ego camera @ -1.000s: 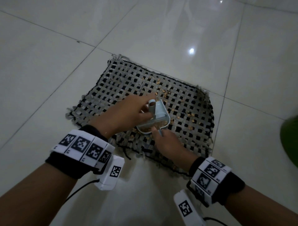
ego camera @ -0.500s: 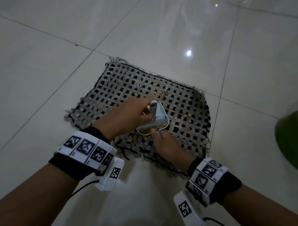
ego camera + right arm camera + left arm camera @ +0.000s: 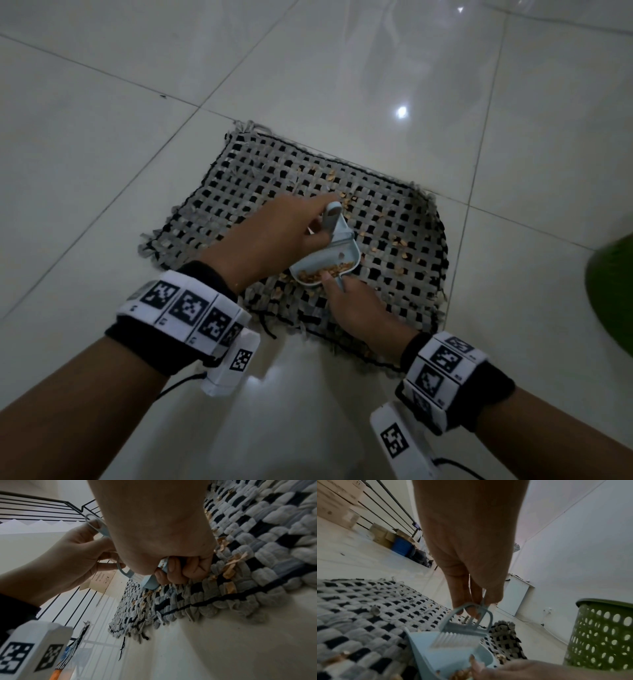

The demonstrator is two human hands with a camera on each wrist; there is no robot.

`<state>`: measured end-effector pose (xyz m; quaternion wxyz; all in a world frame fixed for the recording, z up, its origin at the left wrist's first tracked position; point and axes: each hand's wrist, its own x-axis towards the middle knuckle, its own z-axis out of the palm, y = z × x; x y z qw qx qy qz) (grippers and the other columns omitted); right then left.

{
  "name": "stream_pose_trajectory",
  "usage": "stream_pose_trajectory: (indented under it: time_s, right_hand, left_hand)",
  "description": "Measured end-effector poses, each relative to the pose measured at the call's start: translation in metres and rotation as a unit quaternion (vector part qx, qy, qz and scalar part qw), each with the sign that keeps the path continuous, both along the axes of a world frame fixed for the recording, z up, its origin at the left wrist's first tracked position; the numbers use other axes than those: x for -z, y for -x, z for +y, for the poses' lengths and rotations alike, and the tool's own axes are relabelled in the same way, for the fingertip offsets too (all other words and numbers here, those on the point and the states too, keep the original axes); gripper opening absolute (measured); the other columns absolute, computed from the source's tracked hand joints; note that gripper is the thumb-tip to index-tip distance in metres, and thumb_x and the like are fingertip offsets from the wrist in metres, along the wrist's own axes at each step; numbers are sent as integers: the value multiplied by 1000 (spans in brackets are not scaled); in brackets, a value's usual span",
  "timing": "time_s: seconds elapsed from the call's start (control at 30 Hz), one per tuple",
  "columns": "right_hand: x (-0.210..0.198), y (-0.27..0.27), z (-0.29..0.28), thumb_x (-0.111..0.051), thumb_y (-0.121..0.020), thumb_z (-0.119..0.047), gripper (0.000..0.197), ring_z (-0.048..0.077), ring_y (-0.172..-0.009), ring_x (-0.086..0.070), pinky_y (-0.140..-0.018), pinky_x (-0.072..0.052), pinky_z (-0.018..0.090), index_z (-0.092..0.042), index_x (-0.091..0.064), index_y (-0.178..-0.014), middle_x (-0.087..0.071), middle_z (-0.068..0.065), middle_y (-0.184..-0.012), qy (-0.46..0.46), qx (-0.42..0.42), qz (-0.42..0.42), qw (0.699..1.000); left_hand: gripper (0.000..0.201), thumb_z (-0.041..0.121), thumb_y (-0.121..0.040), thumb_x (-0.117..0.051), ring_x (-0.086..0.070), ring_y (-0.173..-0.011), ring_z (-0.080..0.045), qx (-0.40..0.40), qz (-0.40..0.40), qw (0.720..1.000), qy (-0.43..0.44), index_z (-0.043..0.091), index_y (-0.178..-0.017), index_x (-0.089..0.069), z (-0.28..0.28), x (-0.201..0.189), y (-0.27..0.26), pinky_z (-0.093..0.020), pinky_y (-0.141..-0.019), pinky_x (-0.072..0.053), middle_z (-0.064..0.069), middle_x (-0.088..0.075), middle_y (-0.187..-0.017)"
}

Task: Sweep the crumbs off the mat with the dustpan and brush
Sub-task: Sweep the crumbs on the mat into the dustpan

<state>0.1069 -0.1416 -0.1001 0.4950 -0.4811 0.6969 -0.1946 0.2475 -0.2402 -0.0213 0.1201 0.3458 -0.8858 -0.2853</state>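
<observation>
**Crumbs gathered at the mat's near edge**

While the dustpan (image 3: 329,263) is held low on the woven mat (image 3: 260,192), its mouth is turned toward the far scatter, so that whatever is drawn back is caught inside. The pan's short handle is gripped by the right hand (image 3: 356,308), fingers curled tightly round it, with the knuckles bearing on the weave near the mat's front border; the pan is probably braced there against sliding. The brush (image 3: 458,635) is pinched at its looped handle by the fingertips of the left hand (image 3: 270,240), and its white bristles are kept just inside the pan's lip, where a stroke would end. A heap of tan crumbs (image 3: 322,274) is already collected in the pan. More crumbs are left on the mat beyond and to the right of the pan, and a few lie beside its near rim. The task is judged partly done. A green perforated basket (image 3: 599,635) stands on the tiled floor (image 3: 137,102) off to the right, well apart from the mat.
</observation>
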Motion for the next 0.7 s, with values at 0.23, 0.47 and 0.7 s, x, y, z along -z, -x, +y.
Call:
stream_pose_trajectory:
  time_s: [0.23, 0.47, 0.7]
  right_hand:
    - [-3, 1, 1, -32, -104, -47, 49, 16, -52, -39, -56, -32, 30, -14, -48, -71, -46, 1, -61, -19, 14, -20, 1000]
    - [-10, 3, -3, -34, -103, -49, 50, 13, -48, -40, -48, -29, 23, -13, -49, -71, -45, -3, -56, 17, 43, 1, 999]
    - [-23, 10, -37, -36, -104, -45, 51, 5, -37, -36, -43, -28, 21, -6, -51, -74, -43, -4, -52, 55, 69, -9, 996]
  left_hand:
    - [17, 31, -96, -61, -63, -73, 4, -42, 45, 998, 7, 38, -103, -48, -1, -22, -1, -18, -61, -53, 10, -68, -86]
    - [8, 27, -98, -60, -67, -73, -4, -126, 91, 988, 23, 21, -103, -57, -17, -30, -7, -28, -63, -54, 7, -71, -84]
    - [10, 30, -100, -57, -70, -79, -8, -239, 134, 956, 107, 21, -100, -53, -62, -22, -18, -22, -59, -53, 3, -74, -97]
